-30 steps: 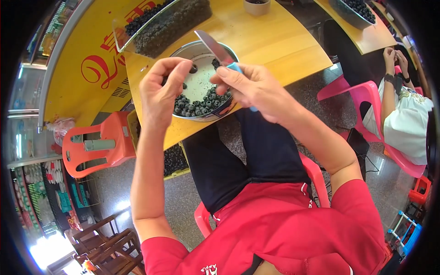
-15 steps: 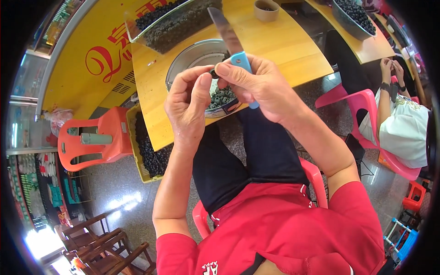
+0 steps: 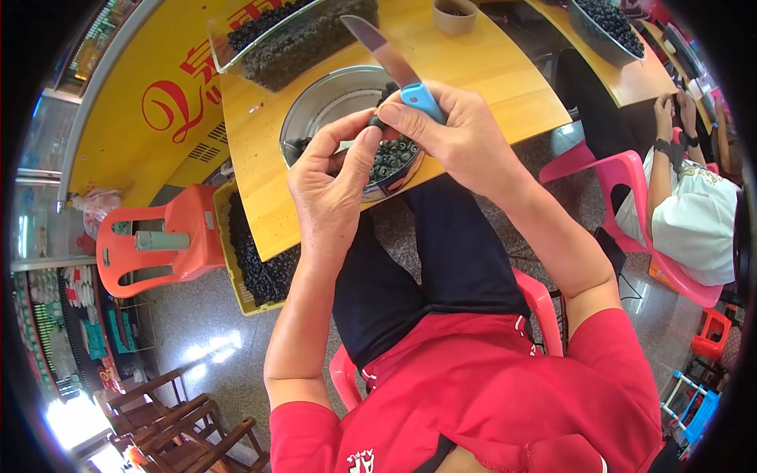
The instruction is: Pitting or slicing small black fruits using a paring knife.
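Observation:
My left hand [image 3: 331, 185] pinches a small dark round piece [image 3: 378, 123], olive-like in look, between thumb and fingertips. Close against it, my right hand [image 3: 465, 142] grips a knife [image 3: 422, 101] by its blue handle. The knife's blade points up and to the left, away from the piece, and my right thumb meets the piece. Both hands are over a round metal basin [image 3: 293, 118], whose near part holds several dark green pieces [image 3: 392, 162]. My fingers hide part of the basin and of the piece.
A clear bin [image 3: 229, 59] of dark pieces and a brown cup [image 3: 455, 22] stand on the wooden table [image 3: 505, 87]. Left of the table are an orange chair [image 3: 193, 225] and a yellow crate [image 3: 276, 307]. A seated person's hands [image 3: 676, 114] are at right.
My hands have shifted slightly, and the knife blade has tipped further left. More of the pieces in the basin show beneath my hands. The pinch and the knife grip continue.

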### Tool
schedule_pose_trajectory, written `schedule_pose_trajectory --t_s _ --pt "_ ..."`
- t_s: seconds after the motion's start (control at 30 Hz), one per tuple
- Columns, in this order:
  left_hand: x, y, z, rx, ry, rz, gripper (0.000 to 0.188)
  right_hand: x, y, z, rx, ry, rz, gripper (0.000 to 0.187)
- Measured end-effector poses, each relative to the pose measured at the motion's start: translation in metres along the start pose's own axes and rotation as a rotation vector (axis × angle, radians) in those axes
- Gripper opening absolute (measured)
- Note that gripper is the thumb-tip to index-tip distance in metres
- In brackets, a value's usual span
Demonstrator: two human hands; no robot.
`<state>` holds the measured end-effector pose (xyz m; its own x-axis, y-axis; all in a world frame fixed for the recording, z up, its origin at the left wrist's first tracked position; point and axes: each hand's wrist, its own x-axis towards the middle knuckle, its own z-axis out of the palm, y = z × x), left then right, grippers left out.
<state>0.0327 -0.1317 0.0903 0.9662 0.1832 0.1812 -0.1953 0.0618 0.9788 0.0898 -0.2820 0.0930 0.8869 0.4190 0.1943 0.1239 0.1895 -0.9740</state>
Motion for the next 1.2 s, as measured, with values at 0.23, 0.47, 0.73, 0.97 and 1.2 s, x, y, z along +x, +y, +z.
schedule_pose_trajectory --t_s 0.23,0.47,0.73,0.97,1.2 --pt "-0.002 -0.009 -0.005 -0.099 0.017 -0.047 0.023 -0.006 -0.001 -0.006 -0.382 0.063 -0.237 0.019" --pt "-0.003 -0.013 -0.001 -0.206 -0.012 -0.042 0.022 -0.014 0.013 -0.013 -0.730 0.016 -0.556 0.015" --pt "-0.001 -0.016 0.004 -0.230 -0.046 -0.048 0.018 -0.011 0.017 -0.016 -0.874 0.041 -0.615 0.014" --pt "-0.002 -0.016 0.008 -0.290 -0.032 0.020 0.015 -0.011 0.014 -0.013 -0.888 0.052 -0.630 0.015" --pt "-0.007 -0.011 -0.003 -0.266 -0.052 0.126 0.015 -0.014 0.020 -0.015 -0.877 0.013 -0.499 0.016"
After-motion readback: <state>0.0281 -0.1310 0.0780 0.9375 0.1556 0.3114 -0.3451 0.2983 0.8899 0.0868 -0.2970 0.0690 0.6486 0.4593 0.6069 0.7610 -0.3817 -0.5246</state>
